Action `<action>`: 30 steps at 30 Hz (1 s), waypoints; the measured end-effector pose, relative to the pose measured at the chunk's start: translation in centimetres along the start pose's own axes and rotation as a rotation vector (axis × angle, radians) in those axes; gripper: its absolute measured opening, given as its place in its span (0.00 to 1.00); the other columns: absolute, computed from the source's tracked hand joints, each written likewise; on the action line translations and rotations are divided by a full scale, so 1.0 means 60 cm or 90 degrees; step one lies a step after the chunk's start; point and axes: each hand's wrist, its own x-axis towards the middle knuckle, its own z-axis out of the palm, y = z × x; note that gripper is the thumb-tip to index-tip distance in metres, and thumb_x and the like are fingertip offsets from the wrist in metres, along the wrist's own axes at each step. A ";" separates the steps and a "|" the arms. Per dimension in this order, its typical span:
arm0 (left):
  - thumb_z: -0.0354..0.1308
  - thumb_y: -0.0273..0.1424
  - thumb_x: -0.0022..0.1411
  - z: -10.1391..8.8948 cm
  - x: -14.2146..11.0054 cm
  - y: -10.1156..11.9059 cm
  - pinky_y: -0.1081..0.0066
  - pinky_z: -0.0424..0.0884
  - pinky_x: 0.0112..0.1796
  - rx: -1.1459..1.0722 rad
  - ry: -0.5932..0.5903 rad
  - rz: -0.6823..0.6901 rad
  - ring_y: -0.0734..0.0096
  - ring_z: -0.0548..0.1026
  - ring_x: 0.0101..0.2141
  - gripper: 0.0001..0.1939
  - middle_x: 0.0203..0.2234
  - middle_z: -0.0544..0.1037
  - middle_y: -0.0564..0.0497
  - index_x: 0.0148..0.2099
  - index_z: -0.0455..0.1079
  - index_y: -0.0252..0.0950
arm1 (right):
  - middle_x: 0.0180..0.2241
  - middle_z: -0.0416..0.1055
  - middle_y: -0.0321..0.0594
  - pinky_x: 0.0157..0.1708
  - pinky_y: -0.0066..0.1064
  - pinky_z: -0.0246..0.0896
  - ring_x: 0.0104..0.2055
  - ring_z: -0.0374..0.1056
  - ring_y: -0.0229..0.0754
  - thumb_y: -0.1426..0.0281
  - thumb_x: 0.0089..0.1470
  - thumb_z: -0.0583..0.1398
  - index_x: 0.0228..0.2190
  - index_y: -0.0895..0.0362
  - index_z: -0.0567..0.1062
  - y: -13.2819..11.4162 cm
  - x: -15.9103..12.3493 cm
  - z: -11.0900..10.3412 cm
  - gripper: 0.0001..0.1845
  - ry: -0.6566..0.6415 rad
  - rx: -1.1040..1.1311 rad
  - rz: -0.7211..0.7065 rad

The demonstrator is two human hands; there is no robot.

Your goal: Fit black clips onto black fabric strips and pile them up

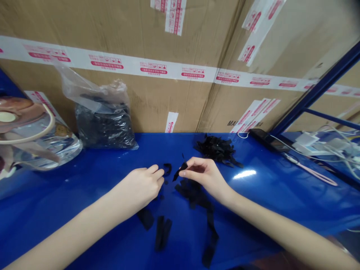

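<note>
My left hand (146,187) has its fingers curled together. At its fingertips is a small curled black strip (168,168), apparently pinched at one end. A short black fabric strip (180,171) is between the thumb and fingers of my right hand (206,174), held just above the blue table (112,232). Beneath the right hand lies a loose bunch of black strips (194,193), with a longer strip trailing toward the front. Nearer to me are several flat black pieces (162,232), some partly behind my left hand. A heap of cut black pieces (216,148) sits beyond my right hand.
A clear plastic bag of black material (105,123) leans against large taped cardboard boxes (180,97) at the back. To the left stands a transparent container with a pale handle (42,138). A dark phone (268,140), white cables (337,150) and a blue metal frame (317,86) are at right.
</note>
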 end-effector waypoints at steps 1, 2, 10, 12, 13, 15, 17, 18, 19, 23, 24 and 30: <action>0.54 0.19 0.60 0.002 0.001 0.002 0.67 0.63 0.25 0.004 0.006 -0.002 0.60 0.71 0.30 0.10 0.25 0.73 0.47 0.28 0.71 0.33 | 0.24 0.70 0.34 0.31 0.29 0.59 0.29 0.64 0.36 0.63 0.43 0.69 0.23 0.57 0.75 0.002 0.000 0.000 0.12 -0.009 -0.001 -0.004; 0.53 0.18 0.60 0.003 0.002 0.004 0.67 0.64 0.25 0.002 0.013 -0.004 0.60 0.71 0.30 0.10 0.24 0.73 0.46 0.28 0.70 0.34 | 0.25 0.71 0.34 0.32 0.29 0.60 0.29 0.65 0.37 0.63 0.43 0.69 0.24 0.57 0.75 0.004 -0.001 0.000 0.12 -0.019 -0.003 -0.006; 0.53 0.26 0.59 -0.012 0.009 0.022 0.75 0.62 0.25 -0.324 0.101 -0.282 0.73 0.72 0.25 0.08 0.27 0.76 0.55 0.30 0.72 0.38 | 0.24 0.69 0.32 0.29 0.27 0.57 0.27 0.62 0.35 0.60 0.45 0.68 0.24 0.57 0.75 0.011 -0.011 0.003 0.14 -0.071 -0.077 -0.019; 0.53 0.28 0.58 -0.015 0.012 0.029 0.76 0.61 0.24 -0.453 0.108 -0.335 0.75 0.69 0.22 0.08 0.26 0.76 0.56 0.29 0.73 0.39 | 0.23 0.69 0.32 0.28 0.27 0.57 0.26 0.62 0.35 0.59 0.45 0.68 0.24 0.57 0.75 0.012 -0.012 0.005 0.14 -0.069 -0.074 -0.014; 0.53 0.28 0.58 -0.016 0.013 0.032 0.75 0.60 0.24 -0.497 0.117 -0.346 0.75 0.68 0.22 0.09 0.25 0.75 0.56 0.28 0.73 0.38 | 0.24 0.70 0.32 0.28 0.27 0.57 0.26 0.62 0.35 0.59 0.45 0.68 0.24 0.57 0.74 0.013 -0.013 0.005 0.14 -0.066 -0.068 -0.014; 0.53 0.29 0.58 -0.015 0.013 0.036 0.75 0.60 0.24 -0.549 0.137 -0.357 0.75 0.66 0.21 0.09 0.25 0.74 0.56 0.28 0.73 0.38 | 0.24 0.70 0.32 0.30 0.27 0.58 0.27 0.63 0.35 0.60 0.45 0.69 0.24 0.57 0.74 0.014 -0.013 0.006 0.14 -0.059 -0.064 -0.021; 0.54 0.30 0.58 -0.014 0.012 0.037 0.75 0.59 0.24 -0.573 0.150 -0.364 0.75 0.64 0.22 0.09 0.25 0.73 0.55 0.28 0.73 0.38 | 0.24 0.70 0.32 0.31 0.27 0.58 0.28 0.63 0.35 0.61 0.45 0.69 0.24 0.57 0.73 0.015 -0.013 0.005 0.13 -0.057 -0.071 -0.028; 0.54 0.31 0.58 -0.014 0.012 0.038 0.75 0.59 0.24 -0.581 0.153 -0.366 0.75 0.64 0.22 0.09 0.25 0.73 0.55 0.28 0.73 0.37 | 0.25 0.70 0.32 0.32 0.27 0.58 0.28 0.63 0.35 0.62 0.46 0.68 0.24 0.57 0.74 0.015 -0.013 0.005 0.13 -0.058 -0.075 -0.030; 0.54 0.31 0.59 -0.013 0.011 0.037 0.75 0.59 0.24 -0.586 0.155 -0.364 0.75 0.64 0.22 0.09 0.25 0.73 0.55 0.28 0.73 0.37 | 0.25 0.70 0.32 0.32 0.27 0.58 0.29 0.63 0.35 0.62 0.46 0.68 0.24 0.57 0.74 0.015 -0.013 0.004 0.12 -0.059 -0.079 -0.032; 0.54 0.31 0.60 -0.014 0.010 0.035 0.75 0.59 0.24 -0.592 0.163 -0.330 0.76 0.64 0.22 0.09 0.26 0.73 0.55 0.31 0.74 0.37 | 0.26 0.71 0.32 0.31 0.27 0.58 0.29 0.65 0.36 0.63 0.46 0.68 0.26 0.56 0.74 0.018 -0.014 0.003 0.11 -0.055 -0.073 -0.031; 0.55 0.32 0.61 -0.013 0.010 0.033 0.75 0.58 0.24 -0.592 0.164 -0.322 0.76 0.63 0.22 0.09 0.27 0.73 0.54 0.32 0.74 0.37 | 0.26 0.71 0.32 0.31 0.27 0.59 0.29 0.65 0.37 0.63 0.46 0.68 0.26 0.56 0.75 0.018 -0.014 0.003 0.11 -0.052 -0.074 -0.032; 0.59 0.36 0.59 -0.003 0.011 0.019 0.75 0.58 0.24 -0.688 0.146 -0.294 0.77 0.62 0.22 0.10 0.27 0.72 0.55 0.31 0.74 0.36 | 0.28 0.73 0.33 0.32 0.27 0.58 0.30 0.66 0.36 0.66 0.51 0.66 0.28 0.56 0.77 0.015 -0.016 0.000 0.06 -0.056 -0.169 -0.077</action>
